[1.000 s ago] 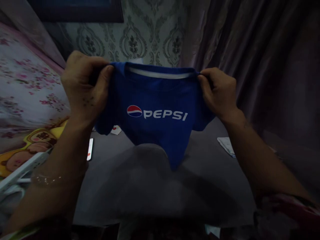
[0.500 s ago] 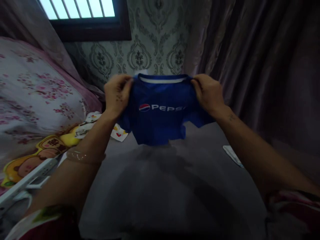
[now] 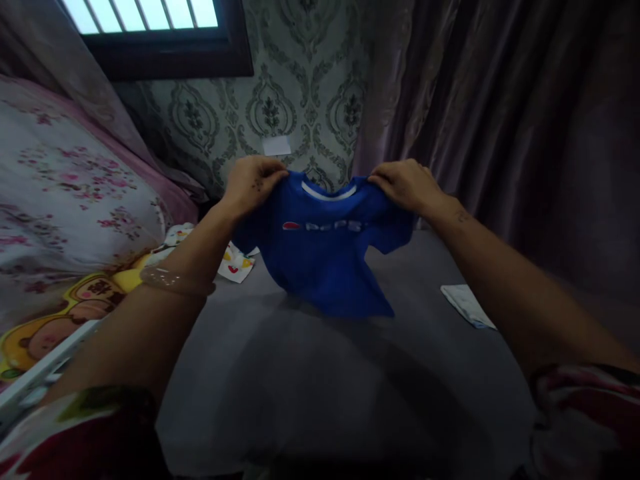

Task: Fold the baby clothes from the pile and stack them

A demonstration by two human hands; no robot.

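Note:
A small blue T-shirt (image 3: 325,267) hangs stretched between my two hands above a grey sheet (image 3: 300,387). Its white neckband faces me, and a red mark with blurred white lettering crosses the chest. My left hand (image 3: 254,183) is closed, pinching the shirt's left shoulder between thumb and fingers. The right shoulder is pinched the same way by my right hand (image 3: 407,183). The lower hem hangs loose, its right corner swung outward.
On the left lie a printed white cloth (image 3: 237,264), a yellow cartoon cushion (image 3: 50,327) and a white rail-like object (image 3: 45,360). A folded white cloth (image 3: 467,303) lies at right. Behind are patterned wallpaper (image 3: 300,87), a barred window (image 3: 145,17) and curtains (image 3: 475,120).
The shirt's hem has swung down and toward me, and its lettering has blurred. My hands have come closer together and slightly lower, so the neckline now sags between them.

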